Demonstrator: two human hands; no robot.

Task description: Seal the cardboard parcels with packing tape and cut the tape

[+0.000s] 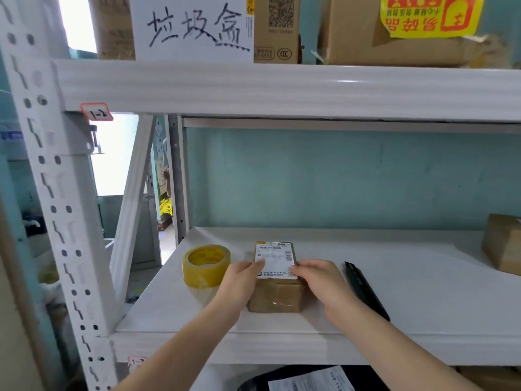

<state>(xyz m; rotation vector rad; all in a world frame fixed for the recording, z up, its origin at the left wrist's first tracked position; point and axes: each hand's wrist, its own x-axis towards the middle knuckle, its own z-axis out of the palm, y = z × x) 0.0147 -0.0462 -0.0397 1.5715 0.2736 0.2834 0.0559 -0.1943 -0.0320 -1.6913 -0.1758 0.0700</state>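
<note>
A small brown cardboard parcel [275,296] stands on the white shelf [423,292], with a white shipping label [275,259] on its top. My left hand [239,283] rests against the parcel's left side, its fingertips on the label's left edge. On the right side lies my right hand [321,283], its fingers touching the label's near right corner. A roll of yellowish packing tape [205,265] stands just left of my left hand. To the right of my right hand, a dark cutter [365,289] lies flat on the shelf.
Another brown box [503,245] sits at the shelf's far right. The upper shelf beam [282,88] runs overhead with cartons and a handwritten paper sign [191,28] above it. A perforated white upright [56,207] stands at the left. A labelled dark package [310,380] lies below.
</note>
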